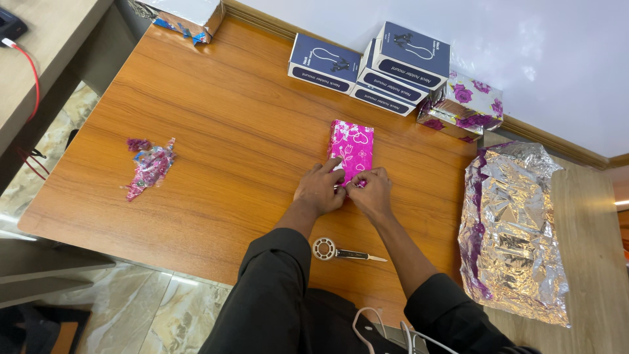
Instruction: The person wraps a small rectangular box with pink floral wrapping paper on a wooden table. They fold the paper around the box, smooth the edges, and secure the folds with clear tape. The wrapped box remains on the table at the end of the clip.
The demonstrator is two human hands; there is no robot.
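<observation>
While both pinch near end, pink pkg (352, 150) lies just beyond L hand (320, 189), R hand (372, 191).

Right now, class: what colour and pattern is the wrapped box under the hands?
Bright pink with white hearts and flowers, head view.

A small flat package wrapped in pink floral paper (352, 149) lies mid-table. Beyond it, by the wall, sit three dark blue rectangular boxes (371, 67), two of them stacked. Right of those boxes is a silver-and-purple flowered package (466, 106). Far left of them, a silver-wrapped package (184, 16).
</observation>
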